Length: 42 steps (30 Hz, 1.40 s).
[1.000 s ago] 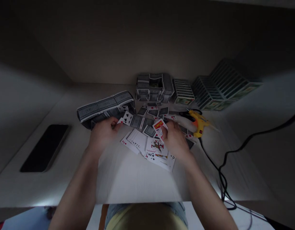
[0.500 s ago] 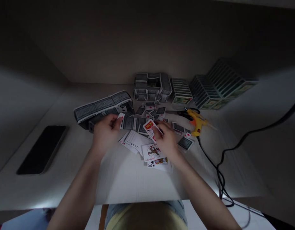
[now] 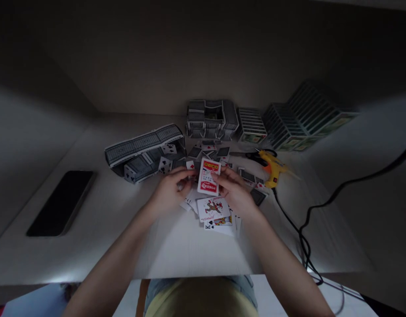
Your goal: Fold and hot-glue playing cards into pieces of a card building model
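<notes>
My right hand (image 3: 233, 187) pinches a red-and-white card printed POKER (image 3: 208, 177), thumb across its face. My left hand (image 3: 173, 187) is close to that card's left edge, its fingers closed at a playing card with a red diamond (image 3: 190, 164); the fingers hide most of this card. Below the hands, a joker card (image 3: 212, 208) lies over a king of spades (image 3: 219, 222). Other face-up cards show partly under my left hand. To the left stands a long open-sided structure made of cards (image 3: 143, 143), with a small card box (image 3: 137, 168) in front of its opening.
A yellow glue gun (image 3: 272, 168) lies right, its black cable (image 3: 301, 229) trailing to the front edge. Black-handled scissors (image 3: 269, 153) are behind it. Card-built blocks (image 3: 211, 121) and stepped card stacks (image 3: 289, 125) line the back. A phone (image 3: 60, 202) lies left.
My left hand has moved right with its card, nearing my right hand. The POKER card has turned more upright, facing me. Club cards by the long structure have come into view.
</notes>
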{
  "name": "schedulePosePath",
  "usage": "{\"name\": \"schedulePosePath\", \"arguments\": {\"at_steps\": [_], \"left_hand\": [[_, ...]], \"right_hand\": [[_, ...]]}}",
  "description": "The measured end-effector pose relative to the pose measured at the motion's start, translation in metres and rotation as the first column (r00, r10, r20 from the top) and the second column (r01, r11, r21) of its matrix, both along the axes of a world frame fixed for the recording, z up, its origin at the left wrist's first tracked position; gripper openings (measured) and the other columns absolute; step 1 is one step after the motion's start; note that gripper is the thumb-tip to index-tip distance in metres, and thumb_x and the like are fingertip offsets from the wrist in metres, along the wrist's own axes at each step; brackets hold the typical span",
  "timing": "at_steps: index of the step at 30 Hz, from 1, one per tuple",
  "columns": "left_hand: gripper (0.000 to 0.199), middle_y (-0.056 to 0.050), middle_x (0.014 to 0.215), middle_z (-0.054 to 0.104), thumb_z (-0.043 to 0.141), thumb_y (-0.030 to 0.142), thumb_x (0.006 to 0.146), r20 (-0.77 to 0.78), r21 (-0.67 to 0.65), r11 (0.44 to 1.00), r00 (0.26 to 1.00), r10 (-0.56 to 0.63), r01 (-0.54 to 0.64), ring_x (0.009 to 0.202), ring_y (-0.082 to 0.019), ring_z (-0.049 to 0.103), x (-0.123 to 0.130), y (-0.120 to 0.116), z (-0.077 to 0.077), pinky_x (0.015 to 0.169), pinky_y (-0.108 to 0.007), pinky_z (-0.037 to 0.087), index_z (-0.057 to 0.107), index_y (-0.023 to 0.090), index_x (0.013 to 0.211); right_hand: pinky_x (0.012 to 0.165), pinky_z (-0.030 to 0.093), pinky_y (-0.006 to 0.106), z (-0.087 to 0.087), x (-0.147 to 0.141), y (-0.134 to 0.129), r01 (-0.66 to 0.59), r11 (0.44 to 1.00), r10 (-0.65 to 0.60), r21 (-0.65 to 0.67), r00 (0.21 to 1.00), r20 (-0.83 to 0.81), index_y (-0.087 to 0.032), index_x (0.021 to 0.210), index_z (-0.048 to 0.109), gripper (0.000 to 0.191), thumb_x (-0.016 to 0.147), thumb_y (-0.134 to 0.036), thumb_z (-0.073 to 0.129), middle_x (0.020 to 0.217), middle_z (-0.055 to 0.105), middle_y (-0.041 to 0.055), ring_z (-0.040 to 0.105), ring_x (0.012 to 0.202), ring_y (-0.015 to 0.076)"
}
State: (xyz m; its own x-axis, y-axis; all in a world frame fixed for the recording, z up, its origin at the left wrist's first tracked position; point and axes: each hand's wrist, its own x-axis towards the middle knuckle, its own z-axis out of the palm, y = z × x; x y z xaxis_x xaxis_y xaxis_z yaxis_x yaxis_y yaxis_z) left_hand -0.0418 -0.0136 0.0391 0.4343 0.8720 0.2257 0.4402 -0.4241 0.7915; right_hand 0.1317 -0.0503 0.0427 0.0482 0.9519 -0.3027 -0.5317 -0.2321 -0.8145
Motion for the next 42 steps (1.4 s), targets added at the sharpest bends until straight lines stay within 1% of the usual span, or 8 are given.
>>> {"name": "schedulePosePath", "arguments": {"at_steps": [6,14,18,23,28,31,35,42], "left_hand": [[0.063,-0.009,0.114,0.054,0.073,0.03,0.062,0.025,0.055,0.978,0.979,-0.202,0.201,0.106,-0.023,0.052,0.002,-0.002,0.004,0.091,-0.033,0.043,0.051,0.019,0.119],[0.085,-0.012,0.121,0.05,0.08,0.042,0.047,0.151,-0.045,0.971,0.963,-0.225,0.234,0.114,-0.028,0.046,0.0,0.0,0.002,0.098,-0.041,0.035,0.048,0.019,0.123],[0.081,-0.011,0.116,0.053,0.081,0.039,0.045,0.27,-0.103,0.969,0.944,-0.191,0.225,0.107,-0.027,0.05,0.002,-0.003,0.003,0.095,-0.039,0.038,0.052,0.019,0.118],[0.062,-0.009,0.104,0.06,0.08,0.033,0.05,0.374,-0.26,0.954,0.926,-0.041,0.147,0.096,-0.023,0.057,0.007,-0.007,0.005,0.085,-0.033,0.044,0.06,0.017,0.107],[0.057,-0.006,0.094,0.065,0.079,0.033,0.051,0.437,-0.415,0.908,0.888,0.141,0.06,0.083,-0.018,0.06,0.013,-0.007,0.007,0.075,-0.029,0.047,0.059,0.014,0.101],[0.053,-0.005,0.09,0.065,0.079,0.031,0.052,0.411,-0.423,0.906,0.895,0.172,0.02,0.08,-0.017,0.06,0.015,-0.008,0.005,0.073,-0.028,0.047,0.061,0.015,0.098],[0.045,-0.004,0.084,0.065,0.079,0.032,0.051,0.367,-0.393,0.919,0.908,0.202,-0.046,0.077,-0.016,0.059,0.021,-0.014,0.004,0.071,-0.026,0.046,0.063,0.014,0.089],[0.032,-0.002,0.076,0.065,0.075,0.034,0.058,0.336,-0.408,0.91,0.914,0.228,-0.077,0.07,-0.014,0.059,0.025,-0.02,0.005,0.066,-0.025,0.048,0.064,0.014,0.081]], "right_hand": [[0.06,0.051,0.027,-0.001,-0.003,-0.003,-0.134,0.991,0.133,-0.025,0.99,-0.054,-0.024,0.088,0.056,0.036,0.058,-0.022,0.076,0.076,0.067,-0.0022,0.062,0.067,0.0146],[0.059,0.05,0.023,0.001,-0.003,-0.005,-0.195,0.98,0.195,-0.034,0.981,-0.004,-0.025,0.093,0.052,0.04,0.06,-0.026,0.075,0.077,0.065,-0.0035,0.061,0.065,0.0115],[0.054,0.048,0.021,-0.001,-0.006,-0.004,-0.212,0.977,0.213,-0.02,0.971,0.113,-0.024,0.09,0.05,0.037,0.061,-0.028,0.074,0.075,0.064,-0.004,0.06,0.063,0.011],[0.061,0.051,0.028,-0.007,-0.007,-0.002,-0.2,0.975,0.162,0.101,0.94,0.299,-0.024,0.091,0.05,0.028,0.068,-0.025,0.065,0.074,0.061,-0.003,0.059,0.064,0.0121],[0.072,0.048,0.028,-0.006,-0.008,-0.007,-0.319,0.912,0.203,0.258,0.897,0.391,-0.025,0.104,0.046,0.041,0.066,-0.015,0.059,0.1,0.057,0.0034,0.058,0.087,0.0143],[0.07,0.048,0.026,-0.01,-0.012,-0.01,-0.31,0.907,0.168,0.286,0.887,0.43,-0.027,0.107,0.042,0.048,0.065,-0.015,0.062,0.105,0.054,0.0035,0.057,0.088,0.0137],[0.07,0.049,0.027,-0.017,-0.012,-0.01,-0.224,0.934,0.062,0.278,0.868,0.494,-0.026,0.096,0.044,0.04,0.064,-0.021,0.067,0.089,0.058,-0.0006,0.059,0.081,0.0139],[0.066,0.046,0.03,-0.01,-0.005,-0.015,-0.221,0.931,-0.087,0.289,0.635,0.767,-0.025,0.08,0.056,0.015,0.069,-0.029,0.065,0.077,0.064,0.0004,0.06,0.069,0.0175]]}}
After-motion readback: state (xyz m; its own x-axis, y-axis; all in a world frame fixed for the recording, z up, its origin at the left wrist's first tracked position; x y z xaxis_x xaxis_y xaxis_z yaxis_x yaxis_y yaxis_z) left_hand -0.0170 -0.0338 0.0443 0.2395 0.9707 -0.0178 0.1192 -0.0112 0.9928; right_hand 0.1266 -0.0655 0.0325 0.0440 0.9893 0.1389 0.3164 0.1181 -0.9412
